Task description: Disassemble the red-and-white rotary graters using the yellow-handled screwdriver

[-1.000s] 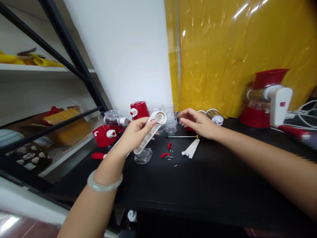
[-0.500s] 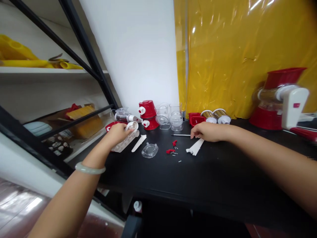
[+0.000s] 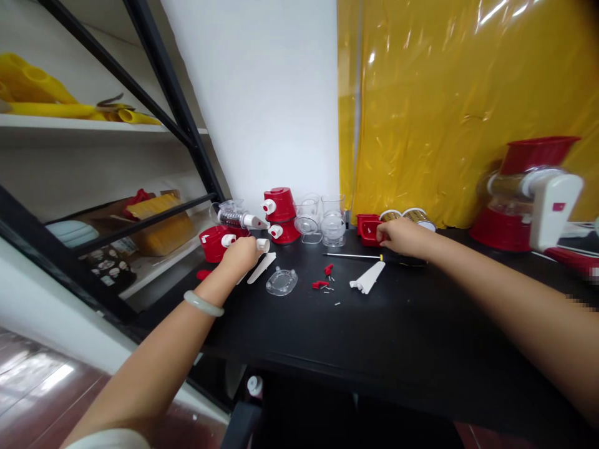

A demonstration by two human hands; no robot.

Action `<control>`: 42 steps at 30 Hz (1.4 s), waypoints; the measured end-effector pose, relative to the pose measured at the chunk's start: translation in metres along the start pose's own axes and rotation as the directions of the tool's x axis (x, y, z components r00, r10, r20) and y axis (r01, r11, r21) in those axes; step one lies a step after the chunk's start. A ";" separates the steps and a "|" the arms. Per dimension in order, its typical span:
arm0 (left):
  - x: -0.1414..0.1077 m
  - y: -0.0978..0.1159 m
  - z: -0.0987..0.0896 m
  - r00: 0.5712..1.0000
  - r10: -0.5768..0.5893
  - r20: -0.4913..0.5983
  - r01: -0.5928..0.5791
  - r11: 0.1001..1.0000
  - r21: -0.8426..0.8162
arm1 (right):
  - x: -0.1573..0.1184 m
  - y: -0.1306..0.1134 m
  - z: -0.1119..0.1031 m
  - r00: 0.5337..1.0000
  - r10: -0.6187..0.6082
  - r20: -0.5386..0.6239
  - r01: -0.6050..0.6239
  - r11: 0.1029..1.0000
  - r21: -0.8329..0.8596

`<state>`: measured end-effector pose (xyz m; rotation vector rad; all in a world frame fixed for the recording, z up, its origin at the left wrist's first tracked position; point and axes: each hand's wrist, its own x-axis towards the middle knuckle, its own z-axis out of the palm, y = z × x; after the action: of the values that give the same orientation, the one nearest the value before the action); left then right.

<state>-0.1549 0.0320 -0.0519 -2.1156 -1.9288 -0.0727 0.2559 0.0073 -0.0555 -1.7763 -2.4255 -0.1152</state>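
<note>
Head view: left hand (image 3: pixel 241 255) rests closed over the white part (image 3: pixel 262 245) on the bench (image 3: pixel 397 337), apparently setting it down. Right hand (image 3: pixel 402 238) reaches the red tray (image 3: pixel 367 228) beside the screwdriver (image 3: pixel 353 255); its grip is unclear.

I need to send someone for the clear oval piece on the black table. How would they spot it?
On the black table, look just right of the left hand. The clear oval piece lies flat beside a white strip; it alone is see-through and ring-shaped.
</note>
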 end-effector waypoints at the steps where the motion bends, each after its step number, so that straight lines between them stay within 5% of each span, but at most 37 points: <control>1: -0.001 0.001 0.001 1.000 -0.002 -0.001 0.002 1.000 0.000 | -0.001 0.000 -0.001 1.000 -0.005 0.016 0.005 1.000 0.006; 12: -0.006 0.001 -0.001 0.997 0.072 -0.017 -0.073 0.996 -0.047 | -0.004 0.003 0.007 0.970 -0.077 0.232 0.059 0.995 0.086; 33: -0.001 0.004 0.006 1.000 -0.008 -0.015 0.007 0.999 -0.053 | -0.018 0.023 -0.046 0.994 -0.055 0.090 0.040 0.986 0.163; 42: 0.005 0.002 0.008 0.998 -0.003 -0.056 -0.005 0.991 -0.136 | -0.012 0.035 -0.025 0.978 -0.104 0.180 0.080 0.988 0.134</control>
<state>-0.1532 0.0383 -0.0594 -2.1747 -1.9408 -0.2677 0.2944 0.0027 -0.0332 -1.6899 -2.5783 0.2008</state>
